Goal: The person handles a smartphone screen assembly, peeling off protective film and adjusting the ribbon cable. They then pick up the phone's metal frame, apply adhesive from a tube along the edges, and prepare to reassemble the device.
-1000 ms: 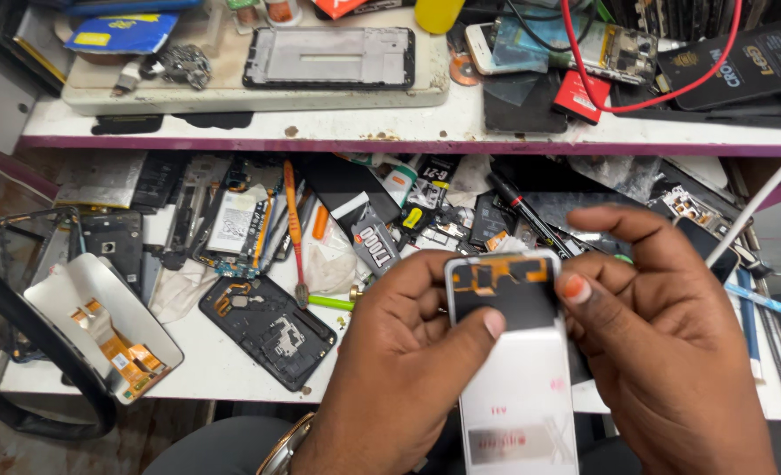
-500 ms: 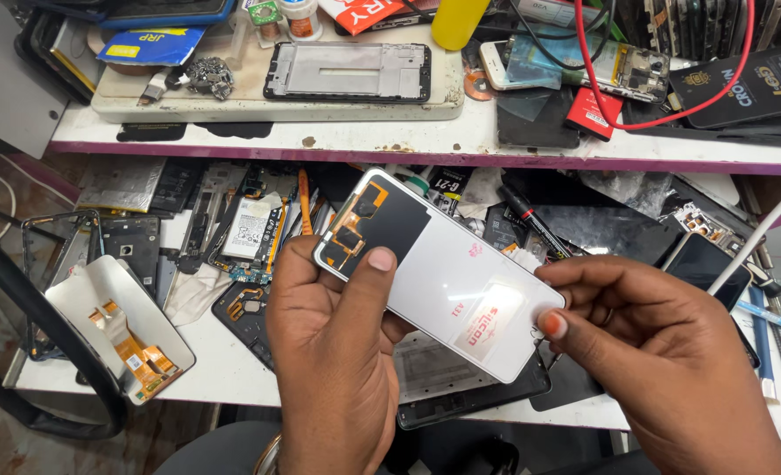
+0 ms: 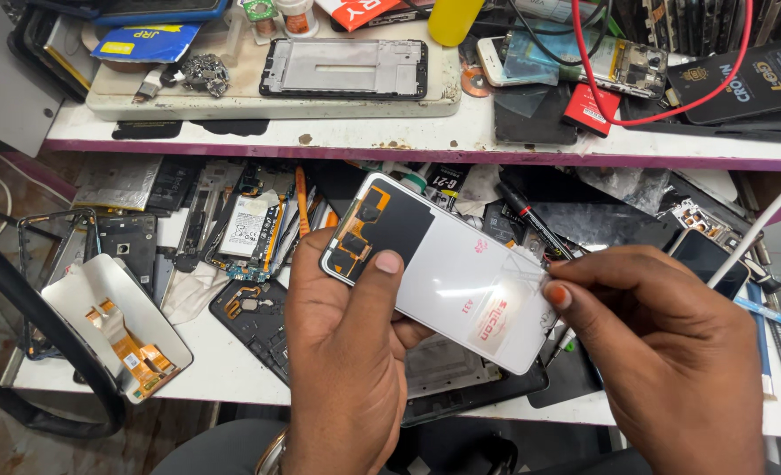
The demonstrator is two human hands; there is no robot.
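My left hand (image 3: 346,361) holds a white phone display panel (image 3: 447,273) by its left end, thumb pressed near a black area with an orange flex cable. The panel is tilted, sloping down to the right, and a clear protective film covers its white back. At the panel's right edge my right hand (image 3: 663,352) pinches the corner of that film between thumb and forefinger. Both hands are above the lower shelf (image 3: 232,374), in front of my lap.
The lower shelf holds several opened phones, frames and a battery (image 3: 249,227). Another white display with an orange flex (image 3: 113,321) lies at left. The upper shelf (image 3: 408,132) carries a black phone frame (image 3: 344,68) on a white mat, a yellow bottle (image 3: 454,19) and a red cable (image 3: 663,114).
The panel went from upright in front of me to tilted, sloping right. My right hand slid from its side to the right edge and now pinches the film.
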